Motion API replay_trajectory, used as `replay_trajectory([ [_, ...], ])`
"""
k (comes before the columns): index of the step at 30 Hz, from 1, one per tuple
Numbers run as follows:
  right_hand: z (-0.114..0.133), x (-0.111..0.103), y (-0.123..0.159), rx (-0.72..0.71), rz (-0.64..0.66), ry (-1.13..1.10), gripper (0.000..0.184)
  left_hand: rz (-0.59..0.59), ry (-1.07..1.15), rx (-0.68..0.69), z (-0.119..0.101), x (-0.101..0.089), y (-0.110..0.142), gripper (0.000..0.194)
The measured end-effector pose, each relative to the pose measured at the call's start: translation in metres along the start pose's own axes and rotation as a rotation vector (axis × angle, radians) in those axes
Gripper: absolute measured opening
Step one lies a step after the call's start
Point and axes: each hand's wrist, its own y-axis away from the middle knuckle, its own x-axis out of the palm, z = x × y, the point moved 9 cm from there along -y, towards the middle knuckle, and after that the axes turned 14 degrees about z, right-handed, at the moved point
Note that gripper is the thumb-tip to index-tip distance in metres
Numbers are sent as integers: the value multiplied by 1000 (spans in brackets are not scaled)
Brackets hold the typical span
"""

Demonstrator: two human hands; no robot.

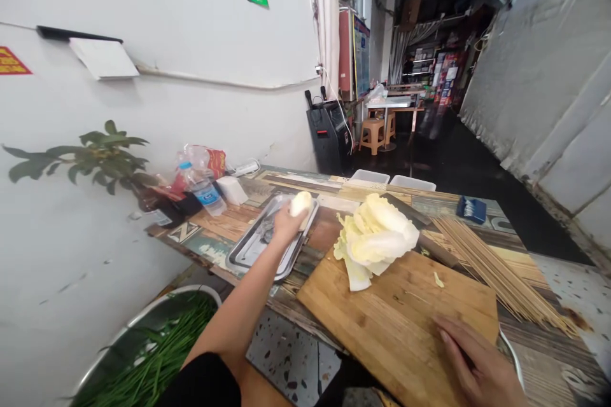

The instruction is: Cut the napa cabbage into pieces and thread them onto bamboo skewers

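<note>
With our left hand [286,224] closed around the cabbage piece [301,203] above the steel tray [248,248], we should lower it gently, right hand [477,365] flat, empty, steadying the cutting board [401,311].

- My right hand [477,365] is running off the bottom edge, wrist unseen.
- My left fingers [286,224] are hiding part of the pale piece [301,203] I'm gripping.
- The basin of greens [143,350] is getting cropped below.

One wooden cutting board [401,311], one steel tray [248,248], two white tubs [370,176], one water bottle [203,189], one blue box [471,208], two orange stools [372,133].
</note>
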Motion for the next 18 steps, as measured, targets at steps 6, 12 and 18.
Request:
replay_trajectory([
  [6,-24,17,14,19,48,-12,24,-153,-211,-198,85,-119,-16,51],
  [12,-36,31,23,79,74,20,28,-35,-397,-207,138,-130,-37,45],
  [18,-37,32,31,132,96,22,30,79,-468,-101,133,-112,-52,51],
])
